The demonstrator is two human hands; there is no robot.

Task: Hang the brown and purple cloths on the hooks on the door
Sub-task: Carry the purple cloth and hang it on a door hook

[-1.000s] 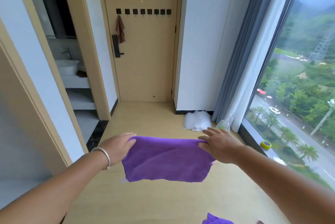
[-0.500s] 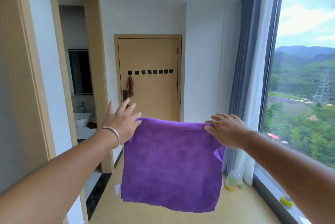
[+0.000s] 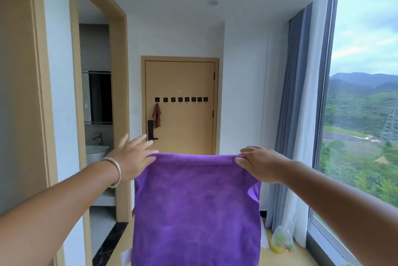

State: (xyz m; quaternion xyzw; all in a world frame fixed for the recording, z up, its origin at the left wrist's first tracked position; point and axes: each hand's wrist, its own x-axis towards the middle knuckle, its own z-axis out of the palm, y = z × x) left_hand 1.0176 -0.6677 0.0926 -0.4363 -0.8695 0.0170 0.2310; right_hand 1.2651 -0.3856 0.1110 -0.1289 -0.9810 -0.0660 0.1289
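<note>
Since half a second ago our view has tipped up a little more: more ceiling shows, and the door [image 3: 181, 106] sits higher in the frame. A second ago we were looking down at the floor with the purple cloth [image 3: 195, 207] folded short; now it hangs full length in front of us.

Our left hand [image 3: 132, 158] pinches the cloth's top left corner with thumb and one finger, the other fingers splayed upward. Our right hand [image 3: 261, 163] grips the top right corner, fingers curled over the edge. A silver bangle [image 3: 115, 169] circles the left wrist.

The brown cloth [image 3: 156, 115] hangs from the leftmost of the black square hooks [image 3: 181, 99] in a row across the door, just above the black lock handle [image 3: 150, 129]. The raised purple cloth hides the floor and the door's lower part.

The purple cloth looks plush and fuzzy, with a white tag at its lower left. The door is smooth pale wood. Grey and white curtains [image 3: 301, 115] hang in pleats beside the window [image 3: 364, 93], a plastic bag [image 3: 282, 241] at their foot. A white basin [image 3: 97, 151] shows through the left doorway.
</note>
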